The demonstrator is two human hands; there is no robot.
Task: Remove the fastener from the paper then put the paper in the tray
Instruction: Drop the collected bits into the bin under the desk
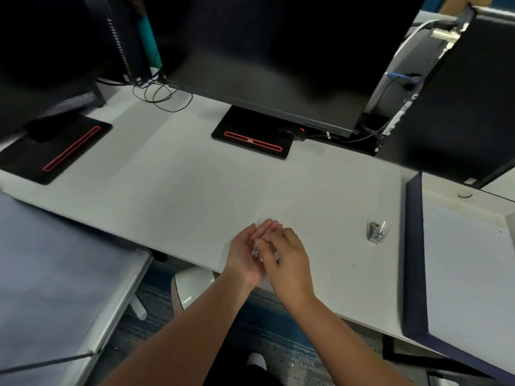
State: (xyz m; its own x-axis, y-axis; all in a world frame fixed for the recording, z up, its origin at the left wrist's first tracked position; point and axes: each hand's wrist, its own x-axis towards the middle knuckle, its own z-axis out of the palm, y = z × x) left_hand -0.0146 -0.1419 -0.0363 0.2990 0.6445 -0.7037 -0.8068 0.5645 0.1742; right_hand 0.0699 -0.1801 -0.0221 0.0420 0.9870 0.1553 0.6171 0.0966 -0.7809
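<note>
At the far left, a black monitor base with a red slot [60,151] rests on the white desk surface [181,190], and a second black base with a red slot [252,140] stands under the large dark central monitor [264,51]. At the near desk edge, the left hand [246,257] is cupped palm-up and open; small pale metallic pieces [255,250], too small and blurred to identify with certainty, lie in the palm. They are judged to be removed fasteners. The right hand [287,257] lies partly over the left palm with the fingertips [260,243] pinched narrowly at these pieces; whether a piece is actually gripped cannot be told. To the right, well apart from the hands, a small clear plastic container holding metallic items [377,232] stands upright on the desk. At the far right, a shallow dark-blue-rimmed tray [412,246] holds flat white paper [468,274]; whether this is the task sheet cannot be told, and no other paper is visible. Handling judgement: the pieces are light, small, stiff and likely slippery, with possibly sharp ends; take them one at a time by fingertip pinch across the middle, keeping the left palm level. Paper is light and limp; grip it at an edge and support it to avoid creasing
</note>
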